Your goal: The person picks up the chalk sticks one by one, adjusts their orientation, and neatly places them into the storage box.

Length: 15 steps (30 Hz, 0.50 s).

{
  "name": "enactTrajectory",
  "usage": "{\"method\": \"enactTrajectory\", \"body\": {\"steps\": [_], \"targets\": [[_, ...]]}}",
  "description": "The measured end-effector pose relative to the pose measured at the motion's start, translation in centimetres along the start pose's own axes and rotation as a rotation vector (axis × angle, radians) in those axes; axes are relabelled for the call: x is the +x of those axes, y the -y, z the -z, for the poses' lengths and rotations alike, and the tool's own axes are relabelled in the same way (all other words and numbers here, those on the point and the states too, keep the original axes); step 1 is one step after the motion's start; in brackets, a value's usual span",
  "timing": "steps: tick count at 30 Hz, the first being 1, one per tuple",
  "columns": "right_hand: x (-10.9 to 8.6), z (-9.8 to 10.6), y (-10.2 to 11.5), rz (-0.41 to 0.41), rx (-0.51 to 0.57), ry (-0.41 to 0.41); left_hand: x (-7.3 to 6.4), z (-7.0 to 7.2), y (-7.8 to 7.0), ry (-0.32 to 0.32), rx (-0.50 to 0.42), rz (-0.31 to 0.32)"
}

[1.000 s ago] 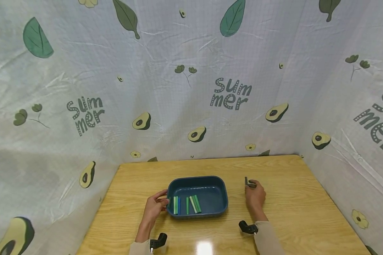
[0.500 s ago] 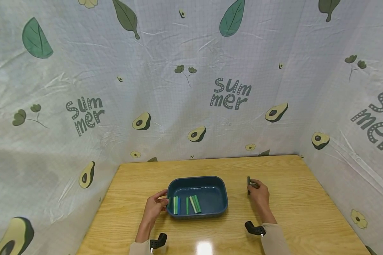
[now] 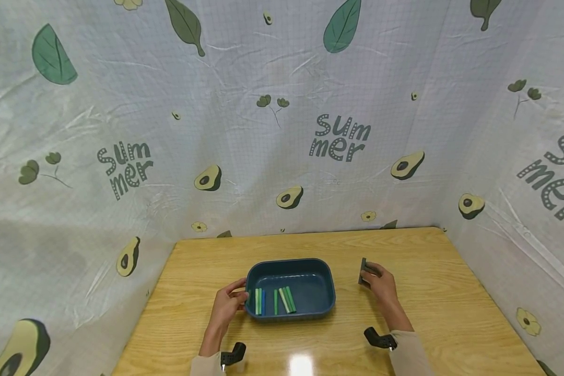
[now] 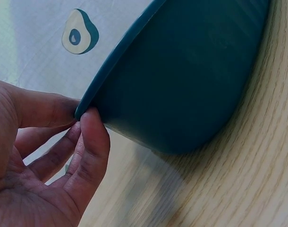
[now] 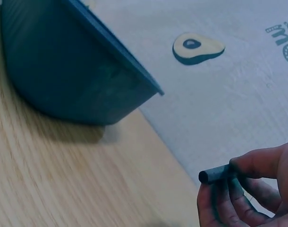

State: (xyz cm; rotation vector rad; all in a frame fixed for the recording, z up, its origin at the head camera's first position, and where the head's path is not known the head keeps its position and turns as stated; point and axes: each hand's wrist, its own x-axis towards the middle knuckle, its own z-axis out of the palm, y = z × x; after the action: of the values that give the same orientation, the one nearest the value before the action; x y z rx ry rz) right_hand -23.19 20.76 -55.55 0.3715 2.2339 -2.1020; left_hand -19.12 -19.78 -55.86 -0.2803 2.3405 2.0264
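Observation:
In the head view, my left hand (image 3: 226,308) pinches the left rim of a dark blue basin (image 3: 314,292). The left wrist view has the thumb and fingers on either side of the basin's rim (image 4: 118,54). My right hand (image 3: 382,286), to the right of the basin, holds a dark grey-green chalk stick (image 3: 363,270) between thumb and fingertips. One round end of that stick (image 5: 212,175) faces the right wrist camera, and dark green smudges mark the fingers (image 5: 236,194). Inside the basin lie several green and pale green sticks (image 3: 284,301) and a blue stick (image 3: 263,303).
The basin stands on a light wood table (image 3: 418,261). A white sheet (image 3: 244,130) printed with avocados and leaves hangs behind the table and along both sides. Black wrist cameras (image 3: 379,338) sit on both forearms.
My right hand has shifted a little to the right, and the chalk stick in it has turned to a slant. The left hand and the basin have stayed put.

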Motion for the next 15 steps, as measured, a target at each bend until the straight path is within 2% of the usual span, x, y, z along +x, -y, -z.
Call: {"method": "enactTrajectory", "body": {"steps": [6, 15], "targets": [[-0.3, 0.0, 0.8, -0.005, 0.062, 0.044, 0.2, 0.0, -0.1, 0.001, -0.006, 0.009], [-0.8, -0.1, 2.0, -0.036, 0.172, 0.155, 0.6, 0.2, -0.3, 0.000, -0.009, 0.020]]}}
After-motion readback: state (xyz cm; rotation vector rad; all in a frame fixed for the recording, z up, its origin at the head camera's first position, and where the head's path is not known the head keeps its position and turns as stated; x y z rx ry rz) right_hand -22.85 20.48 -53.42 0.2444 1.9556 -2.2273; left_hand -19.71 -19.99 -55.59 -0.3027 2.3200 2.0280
